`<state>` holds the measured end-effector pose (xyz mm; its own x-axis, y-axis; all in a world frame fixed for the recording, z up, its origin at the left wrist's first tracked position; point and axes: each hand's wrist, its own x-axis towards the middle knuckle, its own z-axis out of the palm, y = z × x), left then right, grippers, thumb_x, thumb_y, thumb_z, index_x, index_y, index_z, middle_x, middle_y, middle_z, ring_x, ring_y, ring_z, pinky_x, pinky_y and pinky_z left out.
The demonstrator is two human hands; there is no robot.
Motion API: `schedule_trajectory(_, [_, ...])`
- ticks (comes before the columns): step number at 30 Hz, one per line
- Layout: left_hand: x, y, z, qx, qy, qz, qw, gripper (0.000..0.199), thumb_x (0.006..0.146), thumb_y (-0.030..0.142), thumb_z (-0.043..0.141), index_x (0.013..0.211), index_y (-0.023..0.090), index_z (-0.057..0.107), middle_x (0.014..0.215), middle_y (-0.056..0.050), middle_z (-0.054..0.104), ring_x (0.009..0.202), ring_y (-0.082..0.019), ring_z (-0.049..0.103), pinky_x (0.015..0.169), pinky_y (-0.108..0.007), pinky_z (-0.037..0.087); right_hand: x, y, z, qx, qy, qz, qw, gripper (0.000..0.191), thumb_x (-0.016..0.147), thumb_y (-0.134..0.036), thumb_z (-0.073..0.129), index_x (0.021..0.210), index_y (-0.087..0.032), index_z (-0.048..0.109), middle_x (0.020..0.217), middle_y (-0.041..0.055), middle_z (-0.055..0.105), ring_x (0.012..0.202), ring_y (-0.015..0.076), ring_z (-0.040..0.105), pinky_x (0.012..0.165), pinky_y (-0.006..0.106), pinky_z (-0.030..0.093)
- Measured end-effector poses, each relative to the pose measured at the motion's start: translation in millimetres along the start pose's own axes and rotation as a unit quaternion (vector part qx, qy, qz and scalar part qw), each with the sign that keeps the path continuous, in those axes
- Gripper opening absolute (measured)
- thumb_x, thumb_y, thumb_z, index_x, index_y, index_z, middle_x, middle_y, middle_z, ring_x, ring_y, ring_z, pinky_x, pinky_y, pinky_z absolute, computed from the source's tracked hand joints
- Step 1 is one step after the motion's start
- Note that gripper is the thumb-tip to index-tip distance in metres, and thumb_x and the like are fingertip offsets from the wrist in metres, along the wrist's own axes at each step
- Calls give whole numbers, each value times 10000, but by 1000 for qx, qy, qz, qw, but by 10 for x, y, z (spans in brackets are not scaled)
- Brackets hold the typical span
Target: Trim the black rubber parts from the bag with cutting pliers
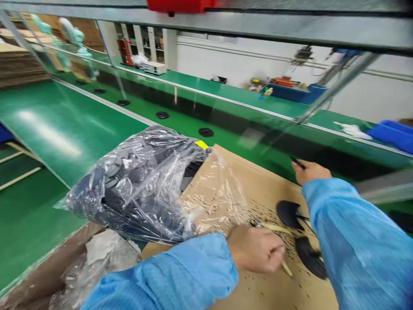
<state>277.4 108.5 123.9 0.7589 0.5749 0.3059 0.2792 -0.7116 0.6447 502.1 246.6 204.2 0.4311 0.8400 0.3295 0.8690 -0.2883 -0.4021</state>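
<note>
My right hand (pixel 311 173) is at three o'clock in my view, thumb and fingers closed on a small black piece (pixel 299 163), its tip pointing toward ten o'clock. My left hand (pixel 258 249) is at five o'clock, over the cardboard (pixel 258 185), fingers curled shut; a pale stick (pixel 287 269) shows just below them, but I cannot tell whether they grip it. A yellowish strip (pixel 274 228) lies just above that hand.

At four o'clock, between my left hand and my right sleeve (pixel 355 232), two notched black discs (pixel 288 214) lie on the cardboard, one nearer me than the other. Tiny black bits (pixel 258 211) are scattered around them.

At eight o'clock sits a big clear bag (pixel 138 185) filled with dark, flat pieces, a yellow label (pixel 201 144) by its top right edge; its loose plastic mouth spreads over the cardboard. Crumpled plastic (pixel 109 260) lies at seven o'clock, below the bag.

Beyond, a row of black rounds (pixel 162 115) runs along the green surface (pixel 183 125) from twelve toward ten o'clock. At two o'clock, a blue tray (pixel 298 92) stands on the far bench (pixel 196 86).
</note>
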Motion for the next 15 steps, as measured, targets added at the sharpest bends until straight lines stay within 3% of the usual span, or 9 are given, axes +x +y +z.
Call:
schedule_trajectory(3, [-57,27,-69,-59,91,-6,994,198,866,289,469,849,197,644,789,-21,639,762,-170,611,611,-263,473,-203,-6,-332,-12,-4,82,997,360,896,-360,598,974,-31,724,901,200,668,987,319,611,797,396,412])
schedule_trajectory(6, [-71,21,-109,-188,159,-49,968,268,885,397,491,962,187,639,745,-22,631,712,-162,598,644,-261,463,-816,-194,-456,111,19,86,990,440,869,-475,579,912,-66,734,771,140,672,857,305,640,740,386,460])
schedule_trajectory(8, [-39,-8,-124,-318,178,-112,925,416,912,537,439,996,166,608,733,-33,621,610,-145,567,569,-255,437,-1337,-260,-451,166,74,-37,983,426,849,-485,592,1017,-119,730,924,124,689,935,300,632,829,413,481])
schedule_trajectory(11, [21,-54,-143,-547,119,-197,805,663,871,744,312,1016,147,560,730,-42,597,454,-111,476,400,-226,316,-1996,-271,-343,212,100,-222,947,284,893,-354,587,1098,-192,699,1173,81,636,1082,253,597,989,415,448])
schedule_trajectory(13, [39,-62,-162,-630,61,-225,741,749,787,833,357,958,133,562,673,-27,555,429,-107,450,364,-216,278,-2251,-240,-240,237,79,-264,932,225,907,-243,566,1093,-206,687,1194,71,624,1084,224,605,971,387,478])
schedule_trajectory(15, [30,-55,-183,-647,33,-236,725,718,705,811,546,911,123,579,646,-13,530,455,-111,465,369,-212,284,-2363,-193,-151,232,58,-285,928,291,896,-158,522,1140,-217,668,1230,74,603,1117,222,591,967,389,492])
